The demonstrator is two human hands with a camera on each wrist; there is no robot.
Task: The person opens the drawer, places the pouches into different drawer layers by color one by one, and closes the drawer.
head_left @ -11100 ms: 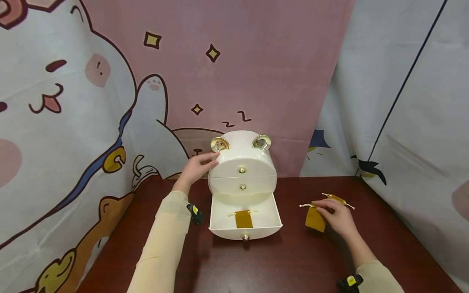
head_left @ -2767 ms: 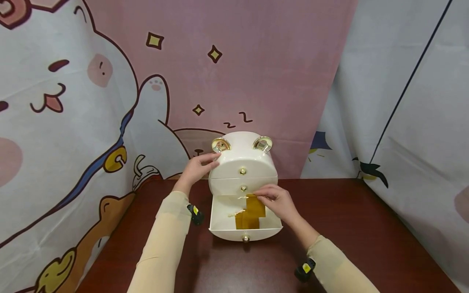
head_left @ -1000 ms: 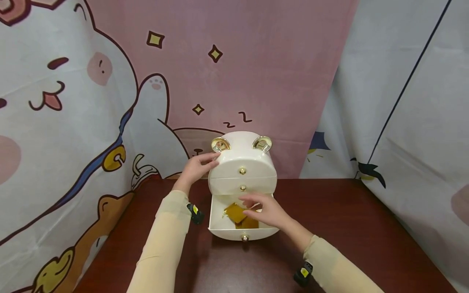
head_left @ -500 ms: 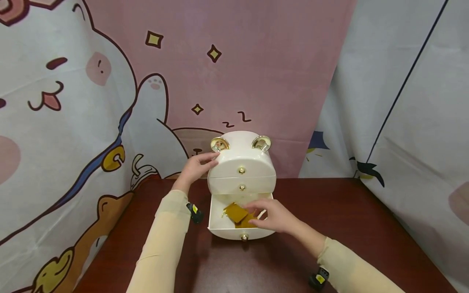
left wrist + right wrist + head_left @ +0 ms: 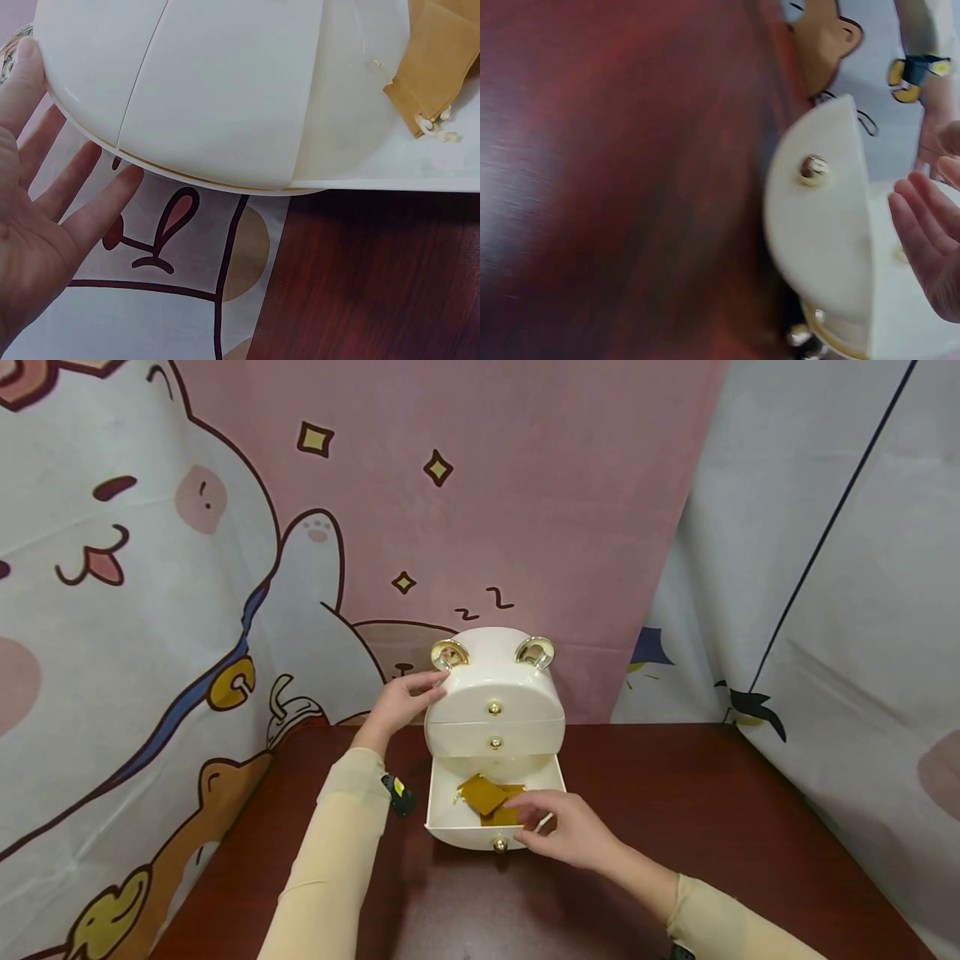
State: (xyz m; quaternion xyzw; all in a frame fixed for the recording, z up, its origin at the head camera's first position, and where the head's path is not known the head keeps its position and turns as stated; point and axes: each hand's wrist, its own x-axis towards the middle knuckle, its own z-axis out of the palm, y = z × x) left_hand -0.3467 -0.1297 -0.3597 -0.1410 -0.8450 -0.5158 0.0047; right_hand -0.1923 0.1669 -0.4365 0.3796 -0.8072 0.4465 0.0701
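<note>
A white box with drawers (image 5: pixel 495 693) and gold-rimmed ears stands on the table, its bottom drawer (image 5: pixel 444 806) pulled out. Small mustard drawstring pouches (image 5: pixel 482 795) lie overlapping inside it, their pale cords also visible beside the pouch (image 5: pixel 431 67) in the left wrist view. My left hand (image 5: pixel 402 703) rests on the box's upper left side with fingers spread; it holds nothing. My right hand (image 5: pixel 572 832) hovers at the drawer's front right edge, fingers loosely bent and nothing between them. It hides the drawer's right front corner, close beside the round gold knob (image 5: pixel 501 845).
Two closed drawers with a gold upper knob (image 5: pixel 495 708) and a gold lower knob (image 5: pixel 496 743) sit above the pulled-out one. The dark red-brown table (image 5: pixel 660 793) reaches back to a printed cartoon curtain (image 5: pixel 555 527).
The pouches from the table's right side are now in the drawer. My right hand let go of the last one and drew back toward the drawer's front edge. My left hand stayed put.
</note>
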